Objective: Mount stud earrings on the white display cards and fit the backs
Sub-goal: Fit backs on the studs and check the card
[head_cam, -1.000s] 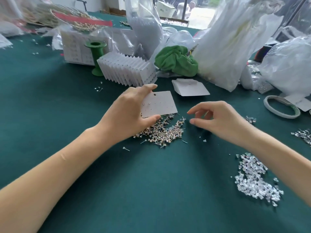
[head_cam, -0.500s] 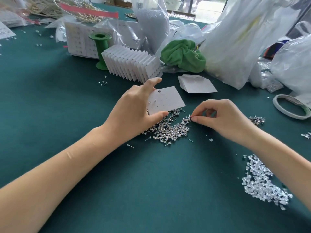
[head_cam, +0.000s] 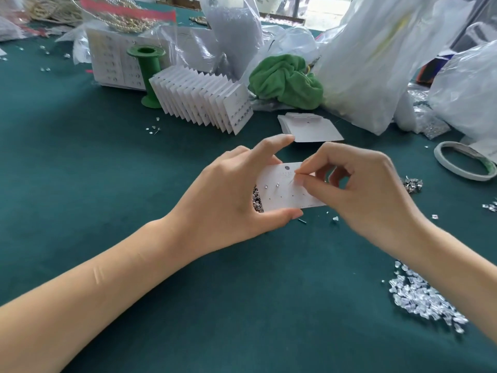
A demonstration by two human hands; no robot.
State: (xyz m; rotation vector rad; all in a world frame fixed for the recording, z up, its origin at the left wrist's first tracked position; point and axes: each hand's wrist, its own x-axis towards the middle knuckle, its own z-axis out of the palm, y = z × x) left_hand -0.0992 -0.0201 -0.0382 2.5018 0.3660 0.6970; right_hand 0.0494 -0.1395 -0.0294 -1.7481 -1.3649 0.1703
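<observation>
Over the dark green felt table point(head_cam: 80, 184), the left hand point(head_cam: 228, 200) grips a small white rectangular display card point(head_cam: 285, 195) by its edges. The right hand point(head_cam: 363, 192) pinches a thin silver stud earring point(head_cam: 291, 180) against the card's face. Clear plastic earring backs point(head_cam: 427, 300) lie heaped near the right forearm.
</observation>
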